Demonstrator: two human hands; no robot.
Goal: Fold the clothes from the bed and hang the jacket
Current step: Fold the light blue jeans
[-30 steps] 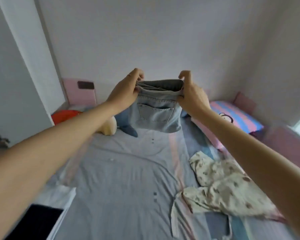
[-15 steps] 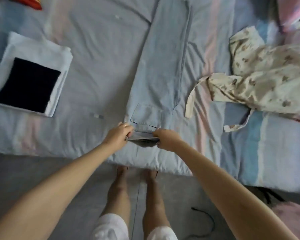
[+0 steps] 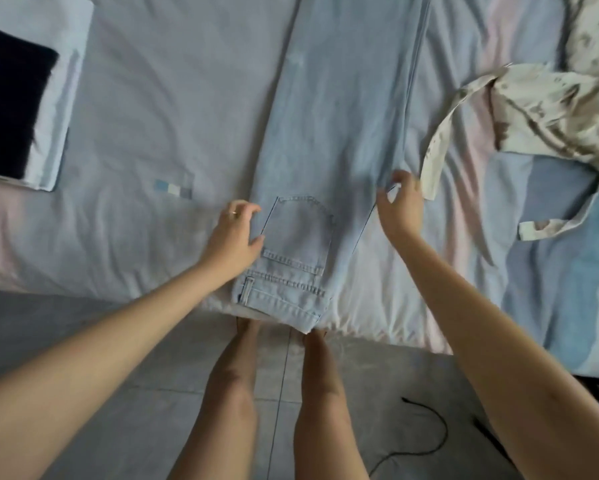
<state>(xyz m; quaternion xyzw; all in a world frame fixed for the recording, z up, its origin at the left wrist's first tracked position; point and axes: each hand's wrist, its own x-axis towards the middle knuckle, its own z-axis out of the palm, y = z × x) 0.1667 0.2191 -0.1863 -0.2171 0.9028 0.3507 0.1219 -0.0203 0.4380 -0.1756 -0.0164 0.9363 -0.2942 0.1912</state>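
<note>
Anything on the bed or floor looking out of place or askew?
The light blue denim jeans lie flat, but their waistband corner hangs past the edge of the bed. The cream patterned garment is crumpled at right, one loose strap trailing beside the jeans. A black cable lies on the floor.

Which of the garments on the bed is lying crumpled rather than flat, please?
The cream patterned garment on the right; the jeans lie flat, and the black-and-white stack is folded.

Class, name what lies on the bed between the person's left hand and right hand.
The light-blue jeans lie flat between the left hand and the right hand, back pocket facing up, as the head view shows.
</note>
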